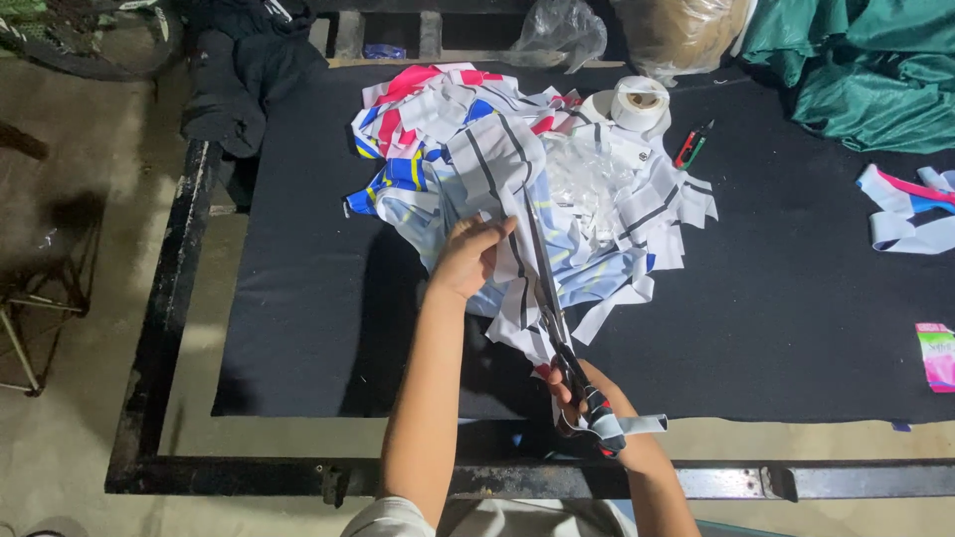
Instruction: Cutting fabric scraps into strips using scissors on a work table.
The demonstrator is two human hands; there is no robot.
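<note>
My work table [298, 338], dark cloth over a black metal frame

On it lie a heap of striped fabric strips [468, 149] (white, blue, pink), a roll of white tape [639, 102], a small red-and-green cutter [693, 145], loose strips [910, 214] at my right, a pink packet [936, 355] and green cloth [865, 70].

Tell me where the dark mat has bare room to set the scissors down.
Bare dark mat lies left of the striped fabric-strip pile, and right of it toward the pink packet. The centre is crowded: the left hand grips strips, the right hand scissors.
</note>
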